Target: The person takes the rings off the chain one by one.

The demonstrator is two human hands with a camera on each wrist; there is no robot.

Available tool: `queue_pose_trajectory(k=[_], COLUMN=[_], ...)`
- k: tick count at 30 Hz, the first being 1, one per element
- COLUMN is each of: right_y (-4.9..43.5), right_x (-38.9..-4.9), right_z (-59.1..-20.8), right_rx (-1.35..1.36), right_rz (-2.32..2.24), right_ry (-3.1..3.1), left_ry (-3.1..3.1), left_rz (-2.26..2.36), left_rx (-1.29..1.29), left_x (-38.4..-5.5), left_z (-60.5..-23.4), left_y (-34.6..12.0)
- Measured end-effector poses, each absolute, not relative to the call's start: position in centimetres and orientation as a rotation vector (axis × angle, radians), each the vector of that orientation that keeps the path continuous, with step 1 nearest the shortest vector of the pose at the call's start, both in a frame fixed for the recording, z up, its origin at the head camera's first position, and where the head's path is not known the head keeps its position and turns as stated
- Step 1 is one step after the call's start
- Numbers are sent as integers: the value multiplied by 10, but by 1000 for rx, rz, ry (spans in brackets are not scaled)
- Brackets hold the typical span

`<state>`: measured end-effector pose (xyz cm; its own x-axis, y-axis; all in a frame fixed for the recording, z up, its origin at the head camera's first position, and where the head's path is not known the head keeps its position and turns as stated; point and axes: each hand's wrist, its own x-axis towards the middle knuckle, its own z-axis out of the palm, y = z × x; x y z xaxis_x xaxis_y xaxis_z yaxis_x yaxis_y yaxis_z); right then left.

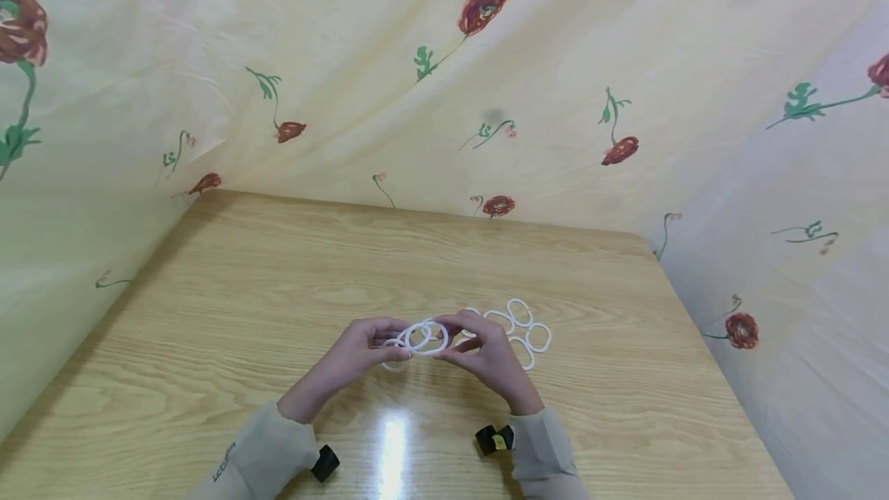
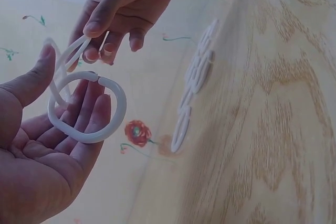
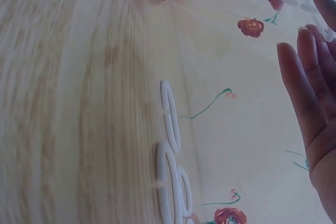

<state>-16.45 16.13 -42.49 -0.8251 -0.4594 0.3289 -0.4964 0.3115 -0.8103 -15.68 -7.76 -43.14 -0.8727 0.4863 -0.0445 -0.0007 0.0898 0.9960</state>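
Note:
My left hand pinches a white plastic ring between thumb and fingers. From it hangs another white split ring with a small gap at its top, lying against my left fingers. Opposite, my right hand pinches a further white ring between thumb and forefinger. The held rings overlap in front of the fingers and seem linked; which passes through which I cannot tell. In the right wrist view, the right hand's other fingers stretch out beside the rings. Both hands are above the table.
Several more white rings lie flat on the wooden table, just beyond and right of my right hand. A flower-patterned cloth hangs behind the table and along its sides. Light reflects off the tabletop near the front.

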Motion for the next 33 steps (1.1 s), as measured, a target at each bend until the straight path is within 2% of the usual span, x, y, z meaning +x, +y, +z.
queue_pose_trajectory(k=[33], right_y=[163], right_x=[-164], right_z=[-426], right_rx=[1013], right_rz=[1640], right_ry=[-2547], left_ry=[2081], left_rz=[1801], left_rx=[592], left_x=[-153], left_z=[-431], left_y=[-78])
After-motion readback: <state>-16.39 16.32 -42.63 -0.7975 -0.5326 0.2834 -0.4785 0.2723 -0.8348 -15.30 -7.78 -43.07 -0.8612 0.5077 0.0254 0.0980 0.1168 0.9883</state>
